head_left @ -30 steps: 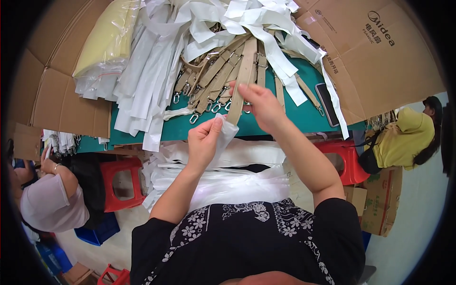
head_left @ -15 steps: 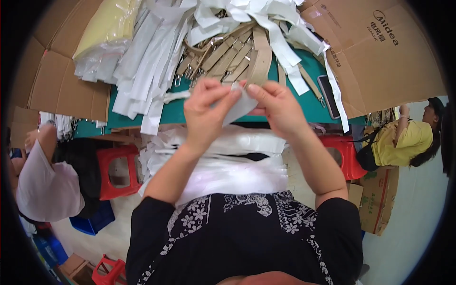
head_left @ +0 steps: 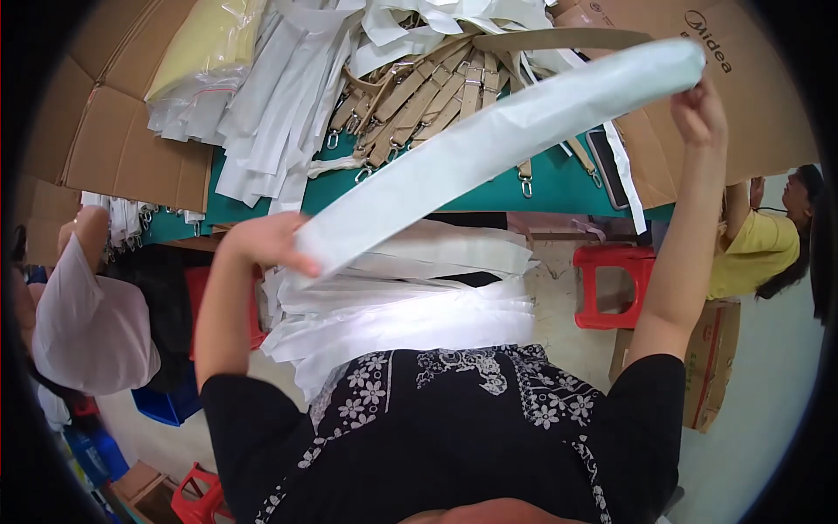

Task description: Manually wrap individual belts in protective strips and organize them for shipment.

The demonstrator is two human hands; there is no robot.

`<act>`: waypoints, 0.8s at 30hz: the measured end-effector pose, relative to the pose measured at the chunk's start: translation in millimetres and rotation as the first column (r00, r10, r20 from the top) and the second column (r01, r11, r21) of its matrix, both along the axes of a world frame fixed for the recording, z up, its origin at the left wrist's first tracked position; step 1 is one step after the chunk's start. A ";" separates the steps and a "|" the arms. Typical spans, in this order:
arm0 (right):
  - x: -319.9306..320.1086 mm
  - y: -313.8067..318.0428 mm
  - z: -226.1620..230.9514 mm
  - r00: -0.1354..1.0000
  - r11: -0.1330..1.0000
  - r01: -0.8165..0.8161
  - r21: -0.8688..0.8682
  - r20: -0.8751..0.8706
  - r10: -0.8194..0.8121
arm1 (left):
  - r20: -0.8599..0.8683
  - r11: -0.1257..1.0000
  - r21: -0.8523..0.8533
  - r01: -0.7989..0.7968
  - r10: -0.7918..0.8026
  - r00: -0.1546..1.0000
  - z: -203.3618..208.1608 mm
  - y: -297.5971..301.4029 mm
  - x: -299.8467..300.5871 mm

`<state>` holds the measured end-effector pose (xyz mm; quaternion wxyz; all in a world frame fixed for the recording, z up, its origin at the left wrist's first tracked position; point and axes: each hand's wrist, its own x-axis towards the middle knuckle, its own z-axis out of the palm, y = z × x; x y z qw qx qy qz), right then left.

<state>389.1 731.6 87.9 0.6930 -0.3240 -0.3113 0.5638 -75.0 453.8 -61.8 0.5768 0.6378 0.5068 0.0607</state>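
A long white sleeve [head_left: 489, 162], thin and soft like paper or cloth, stretches slantwise in front of me above the table edge. My left hand [head_left: 271, 244] grips its lower left end, slightly blurred. Raised at the far right, my right hand [head_left: 701, 112] is closed at the upper end; its fingers are partly hidden. A tan strap [head_left: 567, 38] arcs from the pile toward that upper end, where the sleeve hides it. Beneath lie several tan straps with metal snap hooks [head_left: 428, 100] on the green tabletop [head_left: 340, 205].
White strips [head_left: 284, 113] and a yellow packet in clear plastic [head_left: 205, 52] lie at the left. More white sleeves [head_left: 419, 314] rest near my lap. A phone [head_left: 608, 166] sits by the right cardboard [head_left: 742, 113]. People work on both sides, near red stools [head_left: 611, 284].
My hands have moved far apart, the left down-left and the right up-right. The white sleeve now spans between them, and a strap has been drawn rightward from the pile.
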 end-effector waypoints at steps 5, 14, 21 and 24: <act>-13.4 -46.2 -113.1 0.938 0.962 -0.242 -0.124 0.223 0.265 | -0.693 0.914 0.187 -0.360 0.383 0.611 29.7 -104.6 -100.8; -125.7 -165.3 -133.0 0.783 0.795 -0.578 -0.183 0.151 0.604 | 0.149 0.511 0.772 -0.378 0.434 0.889 44.7 -12.6 54.0; -126.8 -162.1 -122.2 0.671 0.667 -0.742 -0.069 -0.069 0.739 | 0.455 0.927 0.283 -0.247 0.097 0.885 14.9 45.6 118.9; -105.3 -124.3 -137.0 0.657 0.685 -0.721 -0.108 -0.419 0.626 | 0.098 0.948 0.242 -0.208 0.189 0.977 9.7 21.3 89.7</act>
